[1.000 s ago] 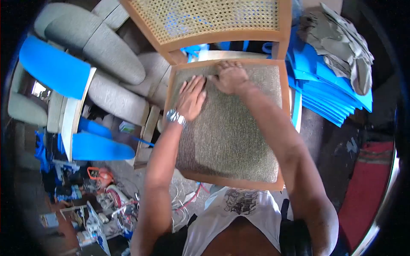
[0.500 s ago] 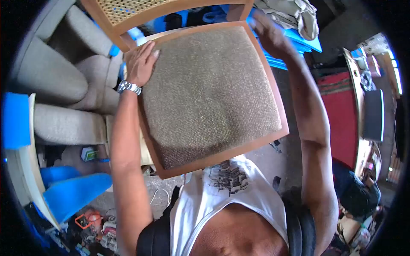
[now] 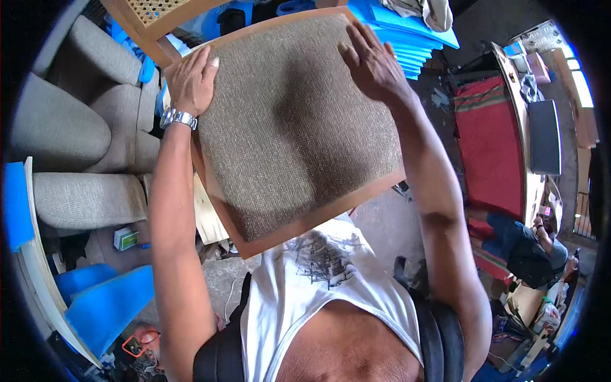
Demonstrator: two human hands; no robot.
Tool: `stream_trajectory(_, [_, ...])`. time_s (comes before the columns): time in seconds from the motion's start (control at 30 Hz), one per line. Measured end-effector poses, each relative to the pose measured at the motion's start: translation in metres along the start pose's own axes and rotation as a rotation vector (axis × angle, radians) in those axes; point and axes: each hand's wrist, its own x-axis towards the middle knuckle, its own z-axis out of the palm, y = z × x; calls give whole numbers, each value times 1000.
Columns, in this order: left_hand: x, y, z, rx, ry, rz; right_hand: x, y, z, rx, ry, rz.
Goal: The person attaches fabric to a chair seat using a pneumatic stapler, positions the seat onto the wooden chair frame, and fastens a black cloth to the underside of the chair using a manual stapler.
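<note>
And here sits the wood-framed chair (image 3: 324, 223), mid-scene, right in front of the wearer, its padded seat (image 3: 280, 143) filling the gap between two bare hands! The left hand (image 3: 194, 83) lies along the far-left corner, fingers straight and close together, thumb apart on the fabric edge: an open grip, clamped round nothing. Over on the right, the right hand (image 3: 377, 69) is at the far-right corner, fingers spread, thumb held out; whether that palm presses or just skims the fabric, the view doesn't settle.

From both hands the seat stretches nearward, and the left hand is the closer one to the cane backrest (image 3: 153, 9) at far left. Look at the angle! The seat is almost square, its front-to-back line running from far left to near right, the front edge aslant, with its near-left corner pointing at the white shirt (image 3: 318, 261). A metal watch (image 3: 179, 118) gleams on the left wrist; stacked blue sheets (image 3: 407, 39) lie beyond the right hand.
</note>
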Motion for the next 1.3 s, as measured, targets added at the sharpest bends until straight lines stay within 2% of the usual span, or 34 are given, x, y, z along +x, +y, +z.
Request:
stream_trajectory(0.07, [-1,-4,2,2,33,38,-33,-24,-52,52,232,-157])
stream_trajectory(0.1, [-2,-4,2,8,33,34,-59,-7,-33,-68,165,-86])
stream_trajectory(0.13, [-3,-2,1,-17,26,49,-100,31,6,-21,-198,117])
stream_trajectory(0.17, [0,-1,-1,-43,26,66,-113,40,4,56,-116,166])
stream_trajectory(0.2, [18,-1,-8,-17,87,54,-121,42,2,14,-139,204])
stream_trajectory(0.27, [0,6,-5,-32,79,27,-130,40,-5,47,-181,228])
stream_trajectory(0.4, [-22,19,0,54,108,28,-158,20,4,-53,-67,179])
stream_trajectory(0.47, [-58,72,-24,84,64,81,-173,-28,-3,-15,-68,19])
stream_trajectory(0.5, [-81,102,-39,88,25,152,-175,-57,-8,62,-148,-116])
stream_trajectory(0.57, [-116,141,-60,47,-100,113,-175,-115,-13,101,-274,-350])
stream_trajectory(0.6, [-133,155,-66,26,-94,70,-173,-135,-10,316,-354,-364])
stream_trajectory(0.63, [-152,163,-68,-76,-104,-11,-172,-149,-1,304,-328,-432])
stream_trajectory(0.67, [-168,178,-77,-334,-113,-181,-173,-157,8,301,-309,-519])
stream_trajectory(0.7, [-179,191,-84,-579,-120,-372,-167,-159,9,287,-313,-504])
stream_trajectory(0.73, [-186,205,-86,-866,3,-517,-161,-162,8,328,-308,-546])
stream_trajectory(0.8, [-188,230,-82,-747,112,-509,-153,-161,7,381,-307,-611])
stream_trajectory(0.83, [-190,232,-78,-738,125,-521,-147,-156,9,241,-319,-727])
stream_trajectory(0.87, [-196,232,-74,-532,188,-375,-145,-153,9,95,-325,-842])
stream_trajectory(0.9, [-198,232,-69,-322,239,-232,-146,-148,10,104,-262,-854])
stream_trajectory(0.93, [-199,233,-67,-308,240,-251,-147,-141,11,118,-268,-872])
stream_trajectory(1.0, [-203,232,-65,-276,249,-168,-147,-121,14,384,-289,-897])
stream_trajectory(1.03, [-203,234,-67,-205,228,-186,-146,-107,3,251,-351,-909])
stream_trajectory(1.07, [-205,236,-64,-216,255,-201,-146,-89,0,280,-354,-928])
stream_trajectory(1.17, [-203,241,-62,-77,180,-204,-148,-29,-6,244,-323,-844])
stream_trajectory(1.3, [-204,235,-57,-8,207,-186,-151,47,-11,178,-305,-776])
